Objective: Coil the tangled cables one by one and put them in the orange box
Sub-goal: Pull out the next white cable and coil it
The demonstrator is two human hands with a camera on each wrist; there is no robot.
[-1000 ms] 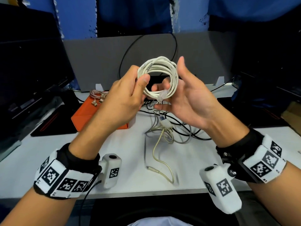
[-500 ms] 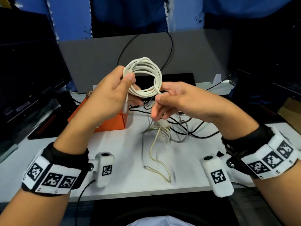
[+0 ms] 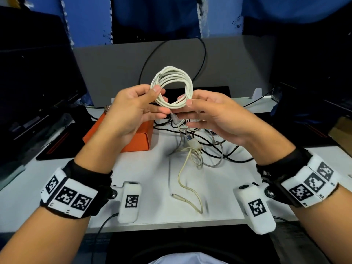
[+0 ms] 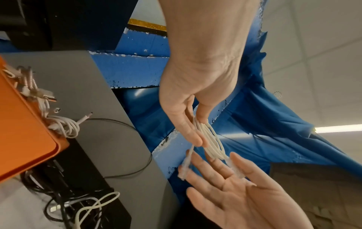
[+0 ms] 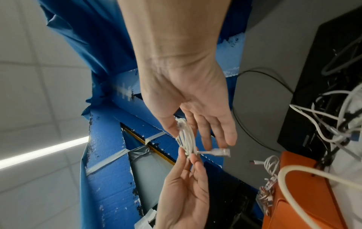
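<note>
A white network cable, wound into a round coil, is held up over the table between both hands. My left hand pinches the coil's left side with thumb over fingers, as the left wrist view confirms. My right hand pinches the lower right of the coil between thumb and forefinger, its other fingers nearly straight. The cable's clear plug sticks out loose below the coil. The orange box lies on the table under my left hand, with coiled cables in it.
A tangle of black, grey and cream cables lies on the white table right of the box; one cream end trails toward me. A grey partition stands behind. Dark monitors stand at the left.
The coil and both hands have come lower and toward the left. My right hand has left the loose end and now pinches the coil's lower right; the plug hangs free.
</note>
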